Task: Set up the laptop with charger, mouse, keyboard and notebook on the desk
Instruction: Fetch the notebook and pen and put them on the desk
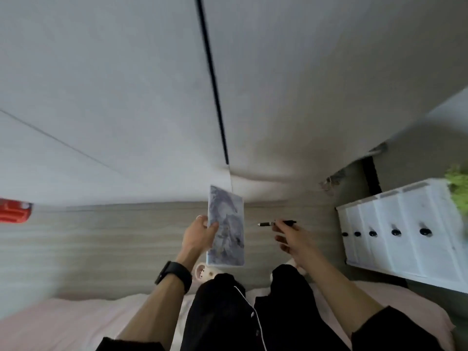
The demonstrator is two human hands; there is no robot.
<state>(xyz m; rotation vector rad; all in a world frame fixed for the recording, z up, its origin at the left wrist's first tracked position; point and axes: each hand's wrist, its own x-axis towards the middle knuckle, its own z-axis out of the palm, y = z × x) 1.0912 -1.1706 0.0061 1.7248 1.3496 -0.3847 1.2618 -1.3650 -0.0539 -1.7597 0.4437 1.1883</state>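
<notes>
Centre of frame: notebook (226,229), marbled cover, long axis running up the frame, gripped at its left edge by the left hand (197,235); beside it the right hand (291,239) pinches a level pen (277,223), tip toward the notebook; blurred red object (14,210) cut off at left edge.
</notes>
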